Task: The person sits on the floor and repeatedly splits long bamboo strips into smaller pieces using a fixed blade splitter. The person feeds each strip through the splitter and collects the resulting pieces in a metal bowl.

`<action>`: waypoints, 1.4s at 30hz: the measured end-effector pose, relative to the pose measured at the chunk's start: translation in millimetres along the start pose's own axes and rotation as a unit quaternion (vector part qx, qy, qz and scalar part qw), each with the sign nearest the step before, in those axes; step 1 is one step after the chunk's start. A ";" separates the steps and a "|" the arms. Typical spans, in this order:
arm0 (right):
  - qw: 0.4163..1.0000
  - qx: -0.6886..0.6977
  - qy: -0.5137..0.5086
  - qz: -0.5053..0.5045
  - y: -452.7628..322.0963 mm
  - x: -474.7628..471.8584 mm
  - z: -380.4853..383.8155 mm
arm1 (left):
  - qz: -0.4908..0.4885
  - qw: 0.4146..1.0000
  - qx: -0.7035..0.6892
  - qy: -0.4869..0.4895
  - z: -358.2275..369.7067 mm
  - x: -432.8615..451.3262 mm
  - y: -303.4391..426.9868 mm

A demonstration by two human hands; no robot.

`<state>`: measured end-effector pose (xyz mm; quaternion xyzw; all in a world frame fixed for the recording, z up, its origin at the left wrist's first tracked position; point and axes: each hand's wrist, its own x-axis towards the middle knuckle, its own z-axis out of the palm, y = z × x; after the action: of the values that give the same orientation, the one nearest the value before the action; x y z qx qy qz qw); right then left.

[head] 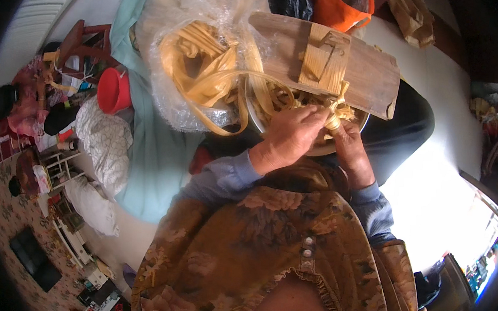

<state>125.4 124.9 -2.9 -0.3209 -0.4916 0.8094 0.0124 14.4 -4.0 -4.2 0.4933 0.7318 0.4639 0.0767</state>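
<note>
My left hand (294,135) and my right hand (353,152) meet over a round basin (254,117) in my lap. Between their fingertips they grip a small knotted bundle of pale yellow strips (334,118), with loose ends sticking up. More short yellow pieces lie in the basin, partly hidden by my hands. A wooden board (371,77) with a lighter wooden block (324,59) fixed on it lies across the basin's far side. Left of it, a clear plastic bag (207,11) holds long yellow strips (210,83), and some trail over the basin.
Teal cloth (152,170) drapes at the left beside a red bucket (114,90). An orange bucket (343,8) and black plastic bag (300,3) stand beyond the board. Another person (30,97) sits far left, handling a yellow strip. A brown paper bag (412,19) lies at the upper right.
</note>
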 end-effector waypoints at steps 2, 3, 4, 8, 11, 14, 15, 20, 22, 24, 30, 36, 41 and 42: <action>0.978 0.192 -0.026 0.073 6.4 -1.1 0.6 | -0.001 0.999 -0.033 0.027 9.8 -6.3 -5.0; 0.978 0.199 -0.041 0.055 12.0 1.4 -3.2 | -0.020 0.998 -0.056 0.017 8.7 -5.8 -2.0; 0.976 0.206 -0.057 0.038 17.6 4.7 -7.0 | -0.039 0.996 -0.078 0.007 6.6 -4.8 2.8; 0.994 0.053 0.003 -0.098 32.8 19.5 -8.4 | -0.078 0.994 -0.066 -0.036 -0.1 13.8 15.0; 0.972 -0.102 0.061 -0.203 15.7 15.7 1.5 | -0.105 0.993 -0.038 -0.024 4.7 24.6 14.3; 0.952 -0.153 0.110 -0.240 -2.5 5.0 10.2 | -0.145 0.988 -0.060 0.011 8.4 23.0 1.8; 0.945 -0.156 0.116 -0.262 -4.1 4.5 8.1 | -0.166 0.983 -0.082 0.013 8.3 21.0 -3.2; 0.966 -0.097 0.094 -0.219 -8.6 -2.4 -5.6 | -0.294 0.887 -0.334 -0.120 -18.8 -13.7 -14.7; 0.985 -0.012 0.044 -0.169 -7.0 -1.8 -9.6 | -0.206 0.968 -0.121 -0.075 -31.9 -22.8 -18.2; 0.981 -0.073 0.061 -0.168 -23.1 -5.5 -12.4 | -0.099 0.991 0.053 -0.069 -40.1 -22.5 -17.4; 0.820 -0.466 -0.101 -0.317 -65.7 -2.3 6.1 | -0.007 0.998 0.011 -0.056 -35.0 1.3 5.8; 0.810 -0.503 -0.196 -0.227 -80.0 -2.3 -11.4 | -0.160 0.953 -0.184 -0.178 -43.6 11.7 0.4; 0.935 -0.303 -0.181 -0.016 -73.1 -10.1 -24.8 | -0.235 0.894 -0.317 -0.213 -44.8 13.3 -4.9; 0.950 -0.272 -0.152 -0.023 -72.9 -11.1 -21.7 | -0.252 0.875 -0.360 -0.203 -42.4 14.6 -8.8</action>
<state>124.2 176.0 54.6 -0.1741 -0.6965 0.6836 -0.1314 -22.8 -18.7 17.7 0.3136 0.5822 0.5501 0.5100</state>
